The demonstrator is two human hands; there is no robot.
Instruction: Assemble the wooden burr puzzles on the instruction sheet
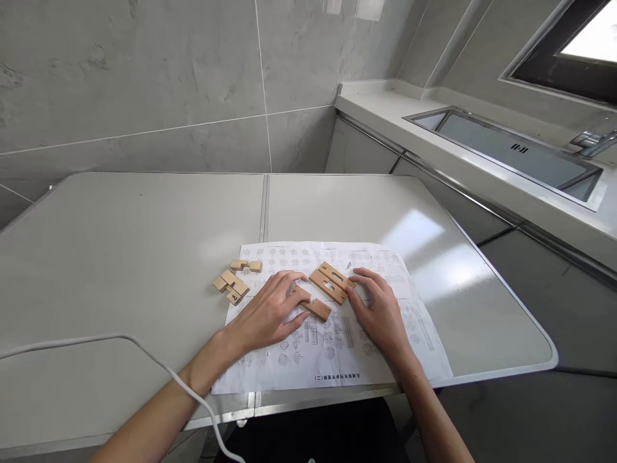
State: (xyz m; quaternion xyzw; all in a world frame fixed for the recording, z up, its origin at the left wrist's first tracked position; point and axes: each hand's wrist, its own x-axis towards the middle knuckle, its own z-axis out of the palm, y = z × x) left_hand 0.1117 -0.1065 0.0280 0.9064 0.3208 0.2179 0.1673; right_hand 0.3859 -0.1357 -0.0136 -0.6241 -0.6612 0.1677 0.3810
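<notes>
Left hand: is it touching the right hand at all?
Apart. The head view shows a plain gap between the left hand and right hand, with printed sheet visible there.

We can pass along the desk (159, 218) beyond the paper (385, 257); wooden pieces (319, 310) obstruct the gap between our left hand (276, 305) and right hand (380, 314), while blocks (235, 281) and a white cable (120, 336) hinder our left side.

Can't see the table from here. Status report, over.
Left hand at notched block. Right hand at slotted blocks, on printed sheet. White cable crossing in front of left forearm.
</notes>
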